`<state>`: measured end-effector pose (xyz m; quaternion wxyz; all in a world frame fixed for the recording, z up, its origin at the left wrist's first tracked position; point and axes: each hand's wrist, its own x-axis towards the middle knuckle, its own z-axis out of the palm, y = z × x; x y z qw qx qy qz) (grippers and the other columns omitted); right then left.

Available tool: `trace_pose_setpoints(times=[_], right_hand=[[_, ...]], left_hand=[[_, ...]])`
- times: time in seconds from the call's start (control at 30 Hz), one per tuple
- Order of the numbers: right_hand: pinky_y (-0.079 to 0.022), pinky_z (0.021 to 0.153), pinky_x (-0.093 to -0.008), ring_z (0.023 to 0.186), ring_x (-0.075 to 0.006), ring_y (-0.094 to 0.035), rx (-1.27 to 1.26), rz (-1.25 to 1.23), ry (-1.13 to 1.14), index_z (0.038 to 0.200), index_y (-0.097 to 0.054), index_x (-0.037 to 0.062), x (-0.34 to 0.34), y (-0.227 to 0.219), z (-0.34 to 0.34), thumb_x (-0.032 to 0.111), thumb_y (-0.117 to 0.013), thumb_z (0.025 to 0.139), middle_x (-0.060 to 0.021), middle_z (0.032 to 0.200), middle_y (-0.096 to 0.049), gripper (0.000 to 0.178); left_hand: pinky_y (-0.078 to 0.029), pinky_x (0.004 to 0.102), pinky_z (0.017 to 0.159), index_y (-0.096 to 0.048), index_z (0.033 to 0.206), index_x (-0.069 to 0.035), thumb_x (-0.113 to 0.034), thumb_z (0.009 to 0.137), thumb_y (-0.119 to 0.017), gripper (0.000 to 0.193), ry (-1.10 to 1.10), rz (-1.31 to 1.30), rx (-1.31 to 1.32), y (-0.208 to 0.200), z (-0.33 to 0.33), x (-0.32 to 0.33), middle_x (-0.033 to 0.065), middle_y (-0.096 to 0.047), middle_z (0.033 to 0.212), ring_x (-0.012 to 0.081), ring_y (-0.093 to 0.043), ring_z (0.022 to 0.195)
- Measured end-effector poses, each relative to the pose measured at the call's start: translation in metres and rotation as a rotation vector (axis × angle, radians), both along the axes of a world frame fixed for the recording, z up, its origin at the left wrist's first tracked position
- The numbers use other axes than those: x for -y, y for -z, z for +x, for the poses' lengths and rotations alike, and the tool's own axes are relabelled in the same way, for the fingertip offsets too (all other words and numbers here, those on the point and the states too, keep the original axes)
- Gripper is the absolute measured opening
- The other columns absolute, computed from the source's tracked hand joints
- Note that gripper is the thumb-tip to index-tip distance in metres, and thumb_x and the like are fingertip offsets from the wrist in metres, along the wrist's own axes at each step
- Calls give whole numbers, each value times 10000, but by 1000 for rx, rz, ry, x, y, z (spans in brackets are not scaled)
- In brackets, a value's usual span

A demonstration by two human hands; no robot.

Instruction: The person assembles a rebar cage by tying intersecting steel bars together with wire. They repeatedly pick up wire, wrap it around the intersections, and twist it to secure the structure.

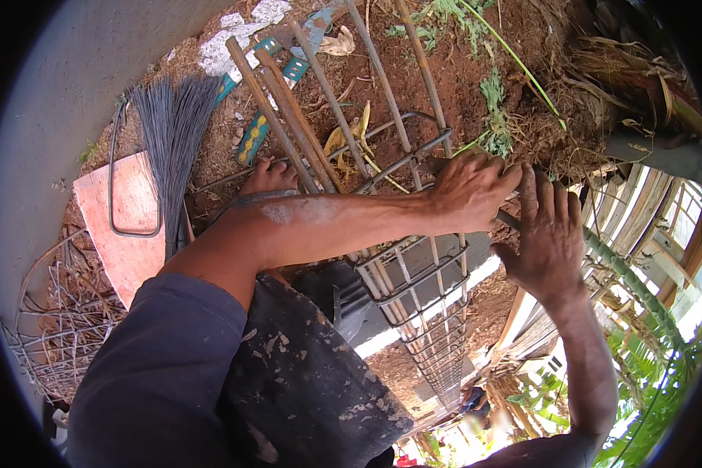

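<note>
My left hand is closed round a dark metal bar above the near end of a long rebar cage. Across the same bar lies my right hand, its fingers over the top and its thumb apart below. The right fingertips and the bar's far end are hidden. Beneath my left wrist, long bars of the cage run through bent steel stirrups. Brown rusty bar ends stick out past my left forearm. What the dark bar meets under my left hand cannot be made out.
A bundle of thin dark wires stands by a reddish board at left. Bent steel pieces lie below it. A green level-like tool lies on the soil. A bare foot is beside the cage. Timber planks stand right.
</note>
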<state>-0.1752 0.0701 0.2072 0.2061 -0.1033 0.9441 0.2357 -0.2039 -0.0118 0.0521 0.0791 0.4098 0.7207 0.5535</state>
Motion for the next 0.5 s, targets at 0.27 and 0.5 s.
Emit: trace_pose_setpoints(times=[0.27, 0.5], right_hand=[[-573, 649, -394, 723, -274, -655, 247, -108, 156, 1071, -617, 53, -61, 9, -43, 135, -665, 865, -138, 865, -658, 226], [-549, 656, -389, 658, -202, -556, 749, -990, 1280, 1020, -557, 1, 9, 28, 64, 87, -552, 928, -80, 804, -521, 126]], left_hand=[[-495, 467, 842, -540, 1130, 85, -78, 685, -677, 494, 266, -246, 410, -22, -35, -22, 201, -637, 933, 290, -617, 878], [-395, 428, 935, -461, 1217, -87, -107, 696, -723, 584, 363, 59, -358, 13, 20, 52, 111, -470, 1067, 259, -477, 1103]])
